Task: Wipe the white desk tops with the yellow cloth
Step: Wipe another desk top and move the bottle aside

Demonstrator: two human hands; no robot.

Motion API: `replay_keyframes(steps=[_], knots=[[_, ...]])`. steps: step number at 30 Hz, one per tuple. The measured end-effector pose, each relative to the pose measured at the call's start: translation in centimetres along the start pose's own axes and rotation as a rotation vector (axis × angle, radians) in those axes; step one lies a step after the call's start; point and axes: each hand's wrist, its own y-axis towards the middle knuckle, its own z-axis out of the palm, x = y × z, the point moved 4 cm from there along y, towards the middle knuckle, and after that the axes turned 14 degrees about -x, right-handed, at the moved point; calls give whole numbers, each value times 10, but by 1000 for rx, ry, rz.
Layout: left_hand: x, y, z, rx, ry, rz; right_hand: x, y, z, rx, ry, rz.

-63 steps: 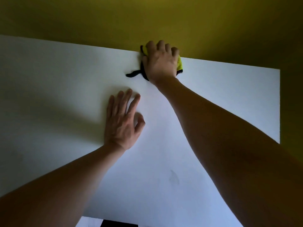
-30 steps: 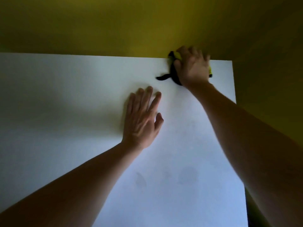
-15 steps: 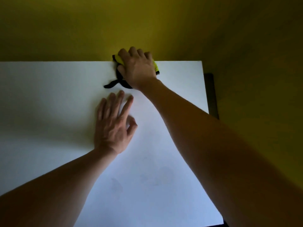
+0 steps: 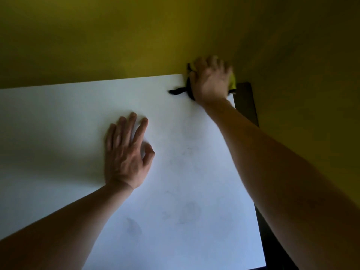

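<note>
Head view, dim light. We note a white bench filling most of the frame, with its far edge against a yellow wall.

Left hand: it lies palm down on the bench near the middle, fingers straight and slightly spread, pointing toward the wall. The grip is fully open and has hold of nothing.

Faint grey smudges show on the bench surface nearer us, between the two forearms.

Right hand: it is at the far right corner of the bench, blurred, on top of the yellow cloth. The fingers curve down over the bunched cloth, pressing it to the surface; we cannot tell whether they close round it.

The cloth is mostly covered by the hand. Yellow fabric shows at the hand's right side and at the fingertips near the wall. Its black trim runs along the hand's left side, and a black strip trails from it leftward, lying flat on the bench with its long axis roughly parallel to the far edge.

A dark frame piece shows just beyond the bench's right edge.
</note>
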Motion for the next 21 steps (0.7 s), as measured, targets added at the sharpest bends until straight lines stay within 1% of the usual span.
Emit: replay_keyframes(steps=[2,3,5,6,7,9,11,12,14,18,21], knots=[[1,-1,0,3,-2,3,41,-7,4,7,64,-156],[1,-1,0,6,-2,0,55,-9,5,6,97,-204],[1,0,0,3,-6,3,57,-11,4,-3,108,-222],[1,-1,0,7,-7,6,47,-11,3,-16,89,-192],[2,-1,0,11,-8,6,30,-9,1,-38,64,-125],[2,-1,0,19,-3,4,-13,-6,-4,-49,27,117],[1,0,0,22,4,1,-45,-12,-9,-28,104,335],[1,0,0,24,3,-3,-51,-18,-11,-31,167,386],[2,-1,0,21,5,-6,-51,-36,-17,-55,230,400],[2,-1,0,18,-1,-27,-55,-98,-34,-102,152,449],[0,-1,-1,29,5,-27,-61,-151,-49,-88,97,454]])
